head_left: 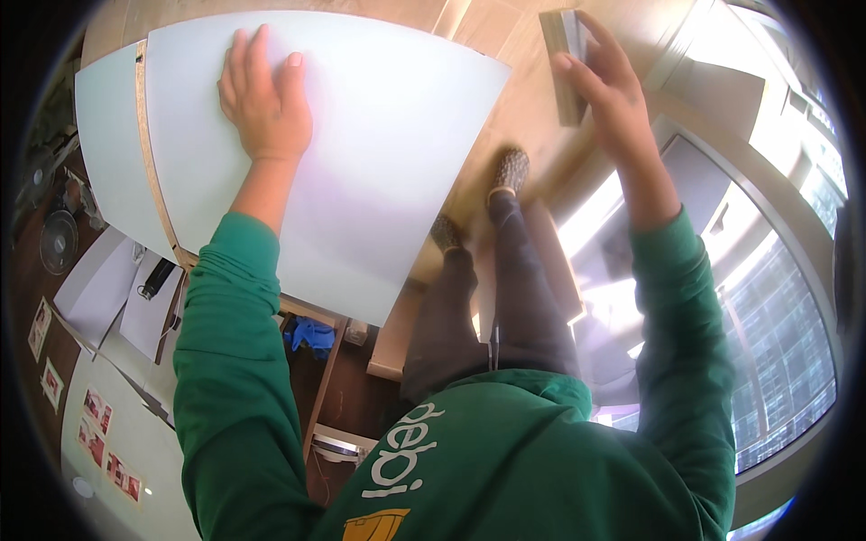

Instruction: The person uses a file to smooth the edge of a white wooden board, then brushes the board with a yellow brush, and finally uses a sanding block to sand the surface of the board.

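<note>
My left hand (268,106) lies on a large white board (379,153), its fingers stretched out and thumb apart, holding nothing. Up at the right, my right hand (617,95) is closed on a flat rectangular block (563,77), tan on its narrow side with a grey-white face. The block is held up off the board, past its right edge. What exactly it is cannot be made out. A second white panel (110,135) adjoins the board on the left, with a brown wood-coloured strip (152,162) running along the seam.
Below the board, a wooden shelf unit (327,379) holds a blue cloth-like item (313,334). A black cylinder (159,278) lies among white panels at left, near a round fan (59,242). My legs and patterned shoes (511,169) stand on wood flooring beside a bright window (776,334).
</note>
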A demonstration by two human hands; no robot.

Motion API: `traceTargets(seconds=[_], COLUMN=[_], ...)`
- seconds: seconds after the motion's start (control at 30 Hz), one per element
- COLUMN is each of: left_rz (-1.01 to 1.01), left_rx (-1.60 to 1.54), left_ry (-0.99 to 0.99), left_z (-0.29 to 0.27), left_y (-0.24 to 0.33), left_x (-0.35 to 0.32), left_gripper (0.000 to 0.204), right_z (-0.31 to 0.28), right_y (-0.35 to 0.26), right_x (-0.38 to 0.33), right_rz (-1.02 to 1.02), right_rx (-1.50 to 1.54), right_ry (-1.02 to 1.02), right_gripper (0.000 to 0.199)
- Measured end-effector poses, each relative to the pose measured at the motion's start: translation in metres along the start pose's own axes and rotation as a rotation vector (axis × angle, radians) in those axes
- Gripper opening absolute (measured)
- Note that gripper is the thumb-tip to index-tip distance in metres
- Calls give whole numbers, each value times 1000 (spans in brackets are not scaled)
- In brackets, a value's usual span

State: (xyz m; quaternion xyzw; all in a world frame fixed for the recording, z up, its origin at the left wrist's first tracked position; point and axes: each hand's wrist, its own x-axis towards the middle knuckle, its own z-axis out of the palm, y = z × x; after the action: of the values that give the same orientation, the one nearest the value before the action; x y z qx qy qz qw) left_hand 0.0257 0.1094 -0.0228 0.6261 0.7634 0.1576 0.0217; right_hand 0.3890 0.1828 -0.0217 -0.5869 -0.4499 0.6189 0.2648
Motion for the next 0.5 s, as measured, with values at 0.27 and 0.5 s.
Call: traceTargets(seconds=[0.27,0.5], left_rz=[-6,-30], left_rx=[-16,-31], left_ry=[-8,-10], left_z=[1,5], left_y=[-1,-7], left_x=[-2,-4], left_gripper=[55,60], right_z=[17,53], right_y=[20,44], right_x=[-16,-79], right_rz=[-776,-745], right_rx=[-574,-667], right_ry=[168,200], right_gripper=[104,95])
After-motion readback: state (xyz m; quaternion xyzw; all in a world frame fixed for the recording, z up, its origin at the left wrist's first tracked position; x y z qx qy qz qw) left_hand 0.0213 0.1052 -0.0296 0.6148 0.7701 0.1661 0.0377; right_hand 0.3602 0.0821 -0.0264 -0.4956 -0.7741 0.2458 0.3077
